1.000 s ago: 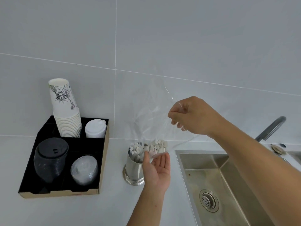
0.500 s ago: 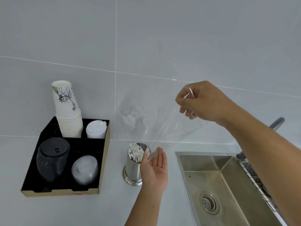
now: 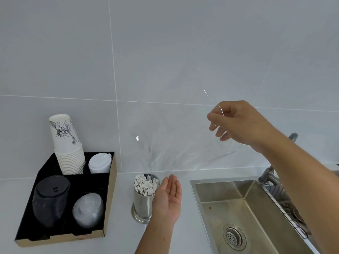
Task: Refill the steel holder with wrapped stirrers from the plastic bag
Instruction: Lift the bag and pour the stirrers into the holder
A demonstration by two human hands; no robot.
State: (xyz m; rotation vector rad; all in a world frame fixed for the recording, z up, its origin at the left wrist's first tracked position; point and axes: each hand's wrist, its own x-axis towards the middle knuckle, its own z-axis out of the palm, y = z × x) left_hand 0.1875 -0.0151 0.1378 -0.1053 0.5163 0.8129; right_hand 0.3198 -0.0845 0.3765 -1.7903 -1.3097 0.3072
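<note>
The steel holder stands on the white counter, packed with white wrapped stirrers that stick out of its top. My left hand is open, palm up and fingers together, right beside the holder's right side. My right hand is raised well above the counter and pinches the clear plastic bag. The bag hangs stretched down and to the left toward the holder and looks empty.
A black cardboard tray at the left holds a stack of paper cups, white lids, black lids and clear lids. A steel sink with a faucet lies at the right. A tiled wall is behind.
My right hand lifted the bag up and to the right. The stirrers slid out of the bag and now sit in the holder. My left hand stayed beside the holder.
</note>
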